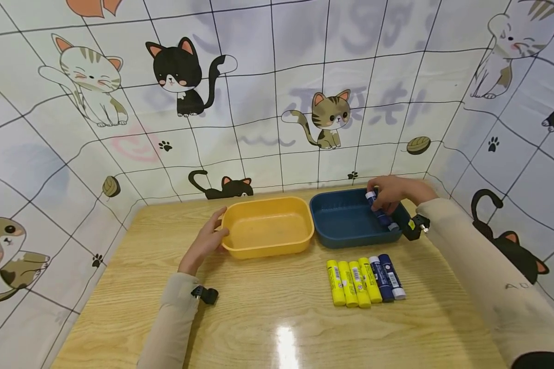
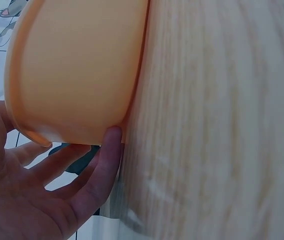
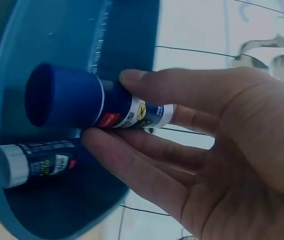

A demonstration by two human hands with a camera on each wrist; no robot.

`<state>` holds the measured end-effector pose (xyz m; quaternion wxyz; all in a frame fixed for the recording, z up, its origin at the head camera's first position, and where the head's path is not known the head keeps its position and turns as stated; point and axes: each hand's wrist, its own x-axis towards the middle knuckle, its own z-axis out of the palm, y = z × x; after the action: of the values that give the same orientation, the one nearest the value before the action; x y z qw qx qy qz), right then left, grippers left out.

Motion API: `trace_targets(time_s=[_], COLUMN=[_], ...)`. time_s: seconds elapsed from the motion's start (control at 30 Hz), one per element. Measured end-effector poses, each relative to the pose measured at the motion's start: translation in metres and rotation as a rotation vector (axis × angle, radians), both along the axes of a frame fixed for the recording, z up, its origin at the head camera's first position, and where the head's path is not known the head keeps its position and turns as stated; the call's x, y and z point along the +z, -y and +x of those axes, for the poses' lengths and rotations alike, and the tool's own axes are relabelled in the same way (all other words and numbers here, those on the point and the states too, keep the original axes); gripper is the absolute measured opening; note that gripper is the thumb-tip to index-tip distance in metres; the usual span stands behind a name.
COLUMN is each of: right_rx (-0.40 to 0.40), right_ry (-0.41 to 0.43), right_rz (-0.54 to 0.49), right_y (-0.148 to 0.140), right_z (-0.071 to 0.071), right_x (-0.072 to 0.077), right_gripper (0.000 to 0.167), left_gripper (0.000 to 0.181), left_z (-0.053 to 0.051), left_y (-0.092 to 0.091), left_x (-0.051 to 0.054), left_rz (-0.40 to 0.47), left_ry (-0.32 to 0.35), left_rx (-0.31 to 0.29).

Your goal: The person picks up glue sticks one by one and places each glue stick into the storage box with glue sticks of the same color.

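Note:
My right hand [image 1: 389,192] pinches a dark blue glue stick [image 3: 77,97] between thumb and fingers, over the right part of the blue tray [image 1: 346,238]. Its blue cap faces the camera in the right wrist view, and its white end points toward the palm. Below it, a second blue glue stick [image 3: 44,162] with a white cap lies in that tray. At the left end of the yellow tray [image 1: 268,251], my left hand [image 1: 206,240] grips the rim, thumb over it. The other fingers lie against the outer wall in the left wrist view [image 2: 77,70].
In front of the blue tray, yellow glue sticks [image 1: 354,283] and two blue ones [image 1: 388,278] lie side by side on the wooden table [image 1: 258,307]. Both trays stand side by side near the cat-printed cloth wall [image 1: 268,118], which also encloses the sides.

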<state>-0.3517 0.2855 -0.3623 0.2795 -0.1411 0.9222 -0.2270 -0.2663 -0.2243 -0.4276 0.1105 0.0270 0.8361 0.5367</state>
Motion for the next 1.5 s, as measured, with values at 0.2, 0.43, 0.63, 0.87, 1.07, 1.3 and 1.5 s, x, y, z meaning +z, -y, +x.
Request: trace_targets(time_s=[0.2, 0.43, 0.63, 0.87, 1.07, 1.3, 1.5], right_rx=[-0.013, -0.025, -0.032, -0.048, -0.046, -0.048, -0.066], right_ry=[-0.002, -0.022, -0.044, -0.060, -0.050, -0.025, -0.023], right_rz=[0.068, 0.147, 0.165, 0.190, 0.225, 0.250, 0.256], right_y=[0.007, 0.007, 0.008, 0.011, 0.013, 0.015, 0.017], right_z=[-0.007, -0.010, -0.012, -0.006, -0.006, -0.005, -0.001], right_x=[-0.014, -0.029, -0.036, -0.037, -0.039, -0.040, -0.038], right_gripper=[0.060, 0.063, 0.064, 0.065, 0.063, 0.060, 0.058], left_gripper=[0.073, 0.072, 0.072, 0.072, 0.072, 0.072, 0.072], left_z=[-0.006, -0.019, -0.007, -0.003, -0.006, -0.021, -0.022], left_y=[0.003, 0.008, 0.002, 0.001, 0.001, 0.008, 0.010], left_x=[-0.008, -0.028, -0.007, -0.001, -0.005, -0.030, -0.038], left_rz=[0.010, -0.005, 0.017, 0.006, 0.005, 0.001, -0.013], left_ry=[0.001, -0.002, 0.008, 0.017, 0.021, 0.006, -0.027], left_rx=[0.010, 0.023, 0.012, 0.009, 0.003, 0.025, 0.030])
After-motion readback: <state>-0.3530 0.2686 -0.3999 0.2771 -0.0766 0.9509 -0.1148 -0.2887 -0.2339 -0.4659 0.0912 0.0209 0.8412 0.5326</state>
